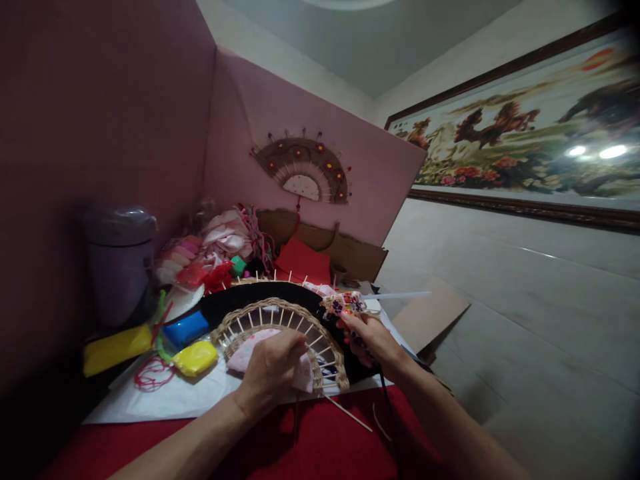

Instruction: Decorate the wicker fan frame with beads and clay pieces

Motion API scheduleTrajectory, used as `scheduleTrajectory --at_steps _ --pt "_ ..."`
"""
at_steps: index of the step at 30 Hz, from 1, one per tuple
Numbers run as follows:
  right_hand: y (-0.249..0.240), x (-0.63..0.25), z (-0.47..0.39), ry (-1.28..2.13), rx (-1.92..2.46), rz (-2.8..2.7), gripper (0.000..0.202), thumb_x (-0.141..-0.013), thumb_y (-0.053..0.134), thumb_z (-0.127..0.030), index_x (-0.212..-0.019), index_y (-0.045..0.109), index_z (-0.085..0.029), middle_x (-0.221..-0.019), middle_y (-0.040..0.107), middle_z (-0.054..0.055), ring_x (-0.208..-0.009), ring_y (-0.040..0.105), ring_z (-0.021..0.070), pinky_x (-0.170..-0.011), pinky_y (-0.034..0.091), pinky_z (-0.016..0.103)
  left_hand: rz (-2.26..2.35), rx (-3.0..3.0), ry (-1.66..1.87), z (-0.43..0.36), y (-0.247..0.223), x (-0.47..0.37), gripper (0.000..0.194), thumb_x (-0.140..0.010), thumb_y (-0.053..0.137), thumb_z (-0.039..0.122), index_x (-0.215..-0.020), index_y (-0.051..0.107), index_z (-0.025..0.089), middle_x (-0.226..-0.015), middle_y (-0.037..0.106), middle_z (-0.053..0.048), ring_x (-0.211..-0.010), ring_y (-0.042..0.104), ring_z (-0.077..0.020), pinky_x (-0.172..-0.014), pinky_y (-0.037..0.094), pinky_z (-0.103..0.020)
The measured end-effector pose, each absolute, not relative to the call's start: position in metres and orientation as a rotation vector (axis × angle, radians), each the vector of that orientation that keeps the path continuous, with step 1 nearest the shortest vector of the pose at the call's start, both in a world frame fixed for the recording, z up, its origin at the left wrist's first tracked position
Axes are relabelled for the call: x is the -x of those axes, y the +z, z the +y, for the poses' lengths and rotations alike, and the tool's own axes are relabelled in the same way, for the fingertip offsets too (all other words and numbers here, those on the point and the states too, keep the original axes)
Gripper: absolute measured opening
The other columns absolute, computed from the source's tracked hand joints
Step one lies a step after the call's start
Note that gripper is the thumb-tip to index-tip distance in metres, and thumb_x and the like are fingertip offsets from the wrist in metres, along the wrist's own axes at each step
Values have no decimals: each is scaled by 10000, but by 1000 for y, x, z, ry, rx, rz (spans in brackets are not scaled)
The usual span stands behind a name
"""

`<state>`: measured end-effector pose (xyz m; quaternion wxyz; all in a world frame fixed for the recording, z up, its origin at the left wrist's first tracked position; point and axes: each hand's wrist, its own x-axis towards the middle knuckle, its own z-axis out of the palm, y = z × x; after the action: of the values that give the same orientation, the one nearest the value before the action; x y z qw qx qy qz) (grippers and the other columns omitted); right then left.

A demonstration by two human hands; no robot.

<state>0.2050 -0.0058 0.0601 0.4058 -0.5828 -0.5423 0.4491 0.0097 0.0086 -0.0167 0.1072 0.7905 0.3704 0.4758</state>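
Note:
A woven wicker fan frame (240,323) with thin spokes and black fabric (215,303) around its arc lies on white paper. Over its lower middle, on the pink dotted cloth (250,350), my left hand (275,367) is closed; what its fingers pinch, if anything, is too hidden to make out. To the right, my right hand (367,337) grips a flower-patterned glue gun (345,303), with a white glue stick (400,295) sticking out behind it and a dark cord hanging down. The gun's tip is near the black fabric.
Yellow clay packs (196,358), a blue pack (186,329) and red string (154,375) lie left. Behind are pink materials (227,233), red sheets (303,260) and a purple bin (120,267). A finished fan (305,167) hangs on the pink board. Loose sticks (350,413) lie in front.

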Motion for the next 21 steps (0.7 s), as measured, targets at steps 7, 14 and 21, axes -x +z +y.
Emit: scheduleTrajectory --at_steps 7,14,21 --pt "56 -210 -8 1159 1132 -1230 383 -745 593 -533 -867 552 -172 -606 423 -64 -361 313 27 -273 247 148 1051 -2337 1433 11 -20 -10 169 -823 460 140 -808 627 164 -713 665 -34 -675 601 -154 -632 454 -281" --pt "51 -241 -12 808 1162 -1207 412 -728 608 -566 -702 524 -163 -539 442 -49 -357 344 44 -295 293 172 1044 -2329 1434 13 -20 -9 159 -856 467 213 -818 617 173 -727 665 -30 -676 601 -152 -632 446 -272" --pt "23 -321 -20 460 1542 -1449 388 -746 571 -558 -888 588 -197 -649 594 12 -568 549 160 -481 443 246 1083 -2248 1441 9 -15 -9 120 -856 483 259 -779 537 185 -655 592 15 -596 541 -119 -573 399 -241"
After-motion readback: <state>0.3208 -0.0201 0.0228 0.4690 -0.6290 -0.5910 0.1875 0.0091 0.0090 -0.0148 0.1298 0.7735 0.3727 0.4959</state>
